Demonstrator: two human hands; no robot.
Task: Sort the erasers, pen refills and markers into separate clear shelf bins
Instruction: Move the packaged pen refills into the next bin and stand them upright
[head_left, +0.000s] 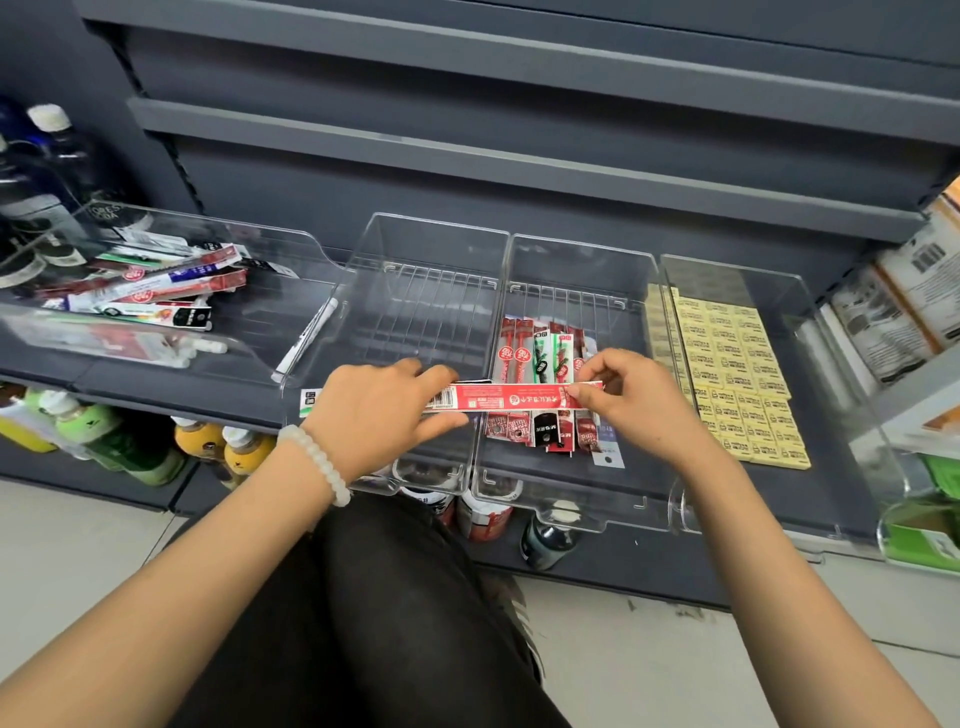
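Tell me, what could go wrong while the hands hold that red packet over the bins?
1. The red refill packet is held crosswise by the left hand and right hand, spanning two bins. It could drop into the near-empty middle bin instead of onto the refill pile.
2. Only the fingers pinch its ends, so it might slip.
3. The erasers sit neatly stacked next door; a bump may scatter them.

Dark grey metal shelving (519, 171) rises above a pale tiled floor (72, 545), with bottles (104, 441) on the lowest shelf.
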